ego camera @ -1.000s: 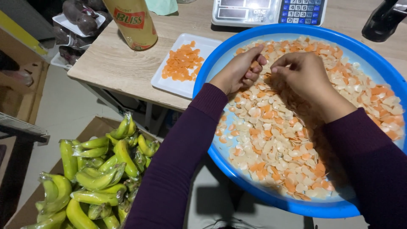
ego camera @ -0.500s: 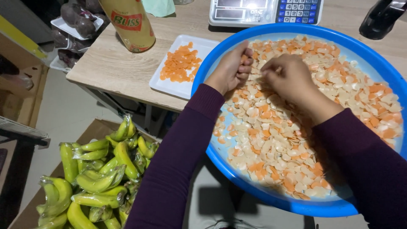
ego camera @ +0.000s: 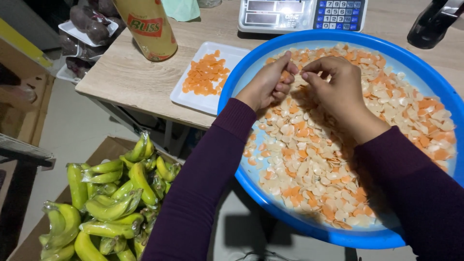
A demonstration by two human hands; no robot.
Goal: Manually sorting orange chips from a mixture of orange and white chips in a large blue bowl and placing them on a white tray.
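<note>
A big blue round basin (ego camera: pixel 270 212) rests half on the wooden table, filled with several thin cream and orange slices (ego camera: pixel 314 159). Both my hands hover over its upper middle. My left hand (ego camera: pixel 268 82) curls its fingers around a few orange slices. My right hand (ego camera: pixel 333 84) pinches its thumb and fingertips together right beside the left hand; a slice between them cannot be made out. Left of the basin lies a white rectangular tray (ego camera: pixel 193 99) with a small heap of orange slices (ego camera: pixel 205 75).
A digital scale (ego camera: pixel 299 14) stands behind the basin. A tall tan bottle (ego camera: pixel 147 26) stands at the back left, a dark object (ego camera: pixel 432 24) at the back right. Below the table edge, a cardboard box holds wrapped green bananas (ego camera: pixel 108 198). Trays of dark fruit (ego camera: pixel 89 29) sit far left.
Both hands have stayed close together over the slices in the basin, fingers working. The view has shifted slightly; nothing else moved.
</note>
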